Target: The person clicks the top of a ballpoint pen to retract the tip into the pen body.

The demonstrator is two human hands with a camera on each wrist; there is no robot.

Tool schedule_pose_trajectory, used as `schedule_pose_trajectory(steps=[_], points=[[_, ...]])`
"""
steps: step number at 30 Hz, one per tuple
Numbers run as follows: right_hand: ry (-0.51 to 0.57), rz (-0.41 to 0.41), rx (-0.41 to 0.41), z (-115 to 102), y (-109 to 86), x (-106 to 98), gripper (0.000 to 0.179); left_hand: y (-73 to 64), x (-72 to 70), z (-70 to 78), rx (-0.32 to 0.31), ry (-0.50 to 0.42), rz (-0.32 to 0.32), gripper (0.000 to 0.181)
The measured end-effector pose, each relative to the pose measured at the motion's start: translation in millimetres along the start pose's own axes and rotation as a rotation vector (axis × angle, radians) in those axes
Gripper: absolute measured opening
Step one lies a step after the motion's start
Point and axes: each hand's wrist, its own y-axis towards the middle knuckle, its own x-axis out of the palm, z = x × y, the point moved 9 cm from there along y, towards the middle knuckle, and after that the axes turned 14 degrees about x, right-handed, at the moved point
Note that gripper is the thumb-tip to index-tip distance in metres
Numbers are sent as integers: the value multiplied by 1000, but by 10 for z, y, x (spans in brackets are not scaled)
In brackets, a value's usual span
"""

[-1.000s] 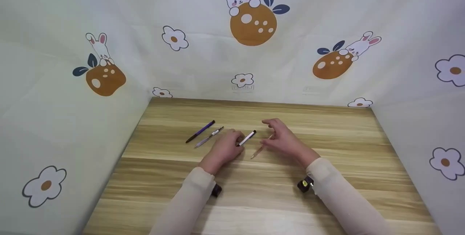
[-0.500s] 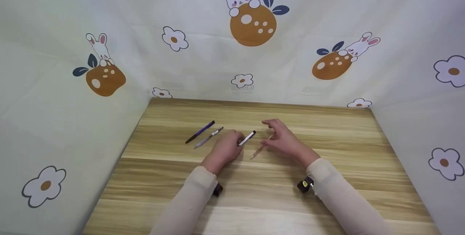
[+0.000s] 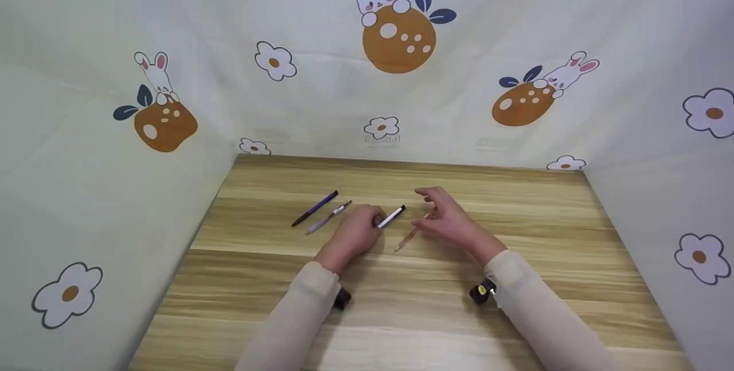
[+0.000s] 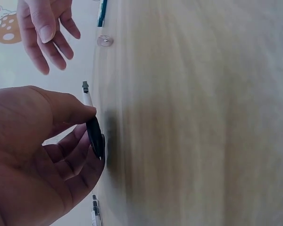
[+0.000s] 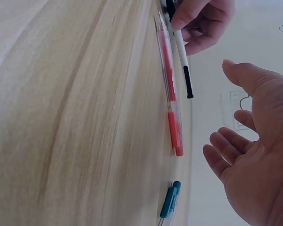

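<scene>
My left hand (image 3: 355,230) pinches a white pen (image 3: 391,217) with black ends between thumb and fingers. In the left wrist view the thumb presses near the black grip section (image 4: 95,136), close beside the tabletop. My right hand (image 3: 450,222) is held with fingers spread and holds nothing. Beside it on the table lies a clear pen with red parts (image 5: 168,70), partly covered by the hand in the head view. A clear pen with a teal clip end (image 5: 170,200) lies further along, seen in the wrist views and hidden behind the right hand in the head view.
Left of my left hand, a purple and dark pen (image 3: 315,208) and a clear pen with a grey grip (image 3: 328,218) lie slanted on the wood-grain table (image 3: 401,313). Pale cloth walls (image 3: 321,101) with rabbit and flower prints stand around its back and sides.
Both hands stay nearly in place. The left fingers have shifted slightly over the lower end of the white pen, so less of that black end shows.
</scene>
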Motion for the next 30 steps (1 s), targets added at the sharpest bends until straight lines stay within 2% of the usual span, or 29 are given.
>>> schedule_pose_trajectory(steps=[4, 7, 14, 17, 21, 30], points=[[6, 34, 10, -14, 0, -47, 74, 11, -32, 25, 18, -117, 35, 25], [50, 68, 23, -13, 12, -82, 71, 24, -61, 61, 29, -231, 69, 28], [256, 130, 52, -8, 57, -147, 59, 39, -107, 137, -22, -479, 161, 29], [352, 142, 95, 8, 71, -169, 56, 51, -120, 177, -27, -531, 197, 29], [462, 152, 139, 14, 76, -187, 52, 71, -110, 233, -12, -568, 212, 29], [668, 146, 138, -62, 76, -156, 47, 98, -63, 350, 8, -631, 222, 27]])
